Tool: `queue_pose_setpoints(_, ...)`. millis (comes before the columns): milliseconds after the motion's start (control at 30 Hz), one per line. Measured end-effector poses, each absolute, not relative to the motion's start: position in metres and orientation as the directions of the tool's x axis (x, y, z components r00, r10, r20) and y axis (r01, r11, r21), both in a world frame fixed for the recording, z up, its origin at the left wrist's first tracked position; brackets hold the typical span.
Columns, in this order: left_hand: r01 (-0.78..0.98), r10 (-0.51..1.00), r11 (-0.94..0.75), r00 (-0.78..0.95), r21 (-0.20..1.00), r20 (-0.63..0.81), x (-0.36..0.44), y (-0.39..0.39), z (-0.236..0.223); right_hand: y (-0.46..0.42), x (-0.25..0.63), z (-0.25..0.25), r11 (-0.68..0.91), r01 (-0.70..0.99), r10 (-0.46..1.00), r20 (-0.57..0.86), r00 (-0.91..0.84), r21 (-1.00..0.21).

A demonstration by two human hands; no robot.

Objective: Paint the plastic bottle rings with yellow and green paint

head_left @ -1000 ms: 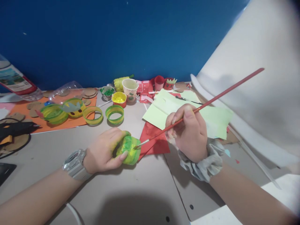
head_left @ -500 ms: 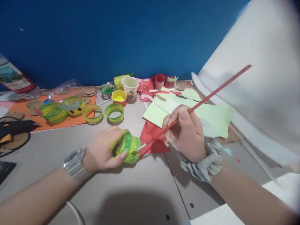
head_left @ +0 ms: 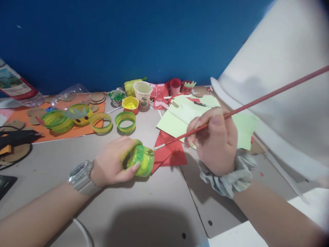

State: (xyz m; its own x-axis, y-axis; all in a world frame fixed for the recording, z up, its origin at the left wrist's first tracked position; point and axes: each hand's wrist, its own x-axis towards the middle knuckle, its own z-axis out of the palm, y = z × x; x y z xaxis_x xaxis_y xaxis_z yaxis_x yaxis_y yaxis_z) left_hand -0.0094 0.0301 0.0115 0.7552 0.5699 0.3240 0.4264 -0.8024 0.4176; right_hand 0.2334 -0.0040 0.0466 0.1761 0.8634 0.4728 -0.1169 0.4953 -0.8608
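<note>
Fingers and thumb of the left hand [head_left: 113,163] grasp a rounded green-and-yellow painted piece [head_left: 146,164], plastic-looking, just above the grey tabletop [head_left: 48,178]; whether it touches the surface cannot be told. The right hand [head_left: 218,139] is closed in a pinch around a long, slender red-handled paintbrush [head_left: 262,98], whose tip meets the piece's upper right rim, the bristles hidden. Under the brush lies folded red paper [head_left: 177,154], with pale green paper sheets [head_left: 173,118] behind it. Beyond the left hand stand two green-and-yellow translucent rings [head_left: 125,129]. Behind them are a small patterned cup of green paint [head_left: 117,99], a small red-sided cup of yellow paint [head_left: 131,109] and a taller patterned paper cup [head_left: 143,97], open end up
</note>
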Motion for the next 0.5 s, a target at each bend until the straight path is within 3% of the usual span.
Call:
queue_pose_setpoints(67,0.432,0.575,-0.799,0.753,0.419,0.320,-0.0089,0.0299,0.0126,-0.0046,0.2340,0.0465,0.523,-0.120,0.847,0.499,0.182,-0.844)
queue_pose_setpoints(233,0.439,0.579,-0.797,0.750,0.414,0.320,-0.0084,0.0302,0.0131,-0.0101,0.2303,0.0436,0.453,-0.182,0.881,0.470,-0.057,-0.873)
queue_pose_setpoints(400,0.445,0.589,-0.791,0.739,0.421,0.327,-0.0087,0.0305,0.0109,-0.0079,0.2313,0.0474,0.530,-0.117,0.844,0.509,0.168,-0.840)
queue_pose_setpoints(500,0.455,0.595,-0.787,0.740,0.417,0.315,-0.0094,0.0309,0.0100,-0.0108,0.2301,0.0465,0.521,-0.160,0.853,0.516,0.074,-0.838)
